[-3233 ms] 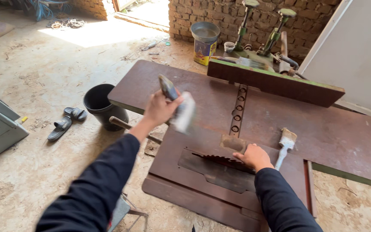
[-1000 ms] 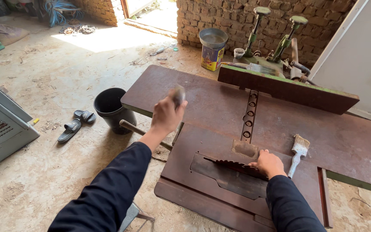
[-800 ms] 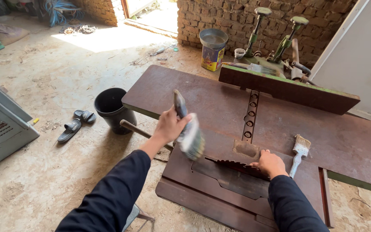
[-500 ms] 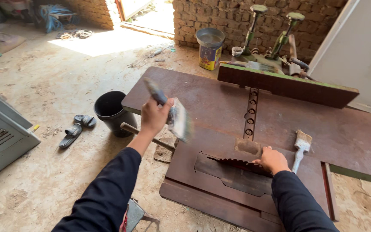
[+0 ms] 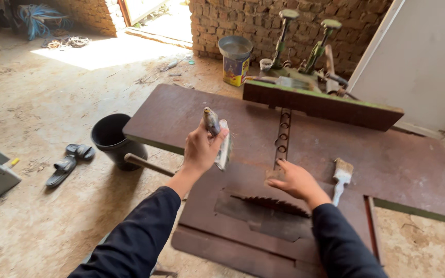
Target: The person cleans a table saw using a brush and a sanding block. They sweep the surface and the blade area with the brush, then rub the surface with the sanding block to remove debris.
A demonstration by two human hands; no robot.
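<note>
- two hands over rusty saw table (image 5: 418, 154): right hand (image 5: 295, 181) flat, fingers spread, pressing the top just behind saw blade (image 5: 269, 205)
- left hand (image 5: 202, 146) raised, fist closed round paintbrush (image 5: 218, 139)
- second brush (image 5: 340, 177) lies beside right hand
- black bucket (image 5: 113, 140) on floor left
- paint can (image 5: 236, 61) by brick wall

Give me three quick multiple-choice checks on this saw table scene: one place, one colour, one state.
1. Where does the loose paintbrush lie?
A. In the bucket
B. On the saw table, beside the right hand
C. On the floor

2. What colour is the bucket?
A. Black
B. Yellow
C. White

3. What is the left hand doing?
A. Resting flat
B. Hanging empty
C. Gripping a brush, raised

Key: 1 B, it lies on the saw table right of the right hand; 2 A, dark all over; 3 C, fingers closed round the brush above the table.
</note>
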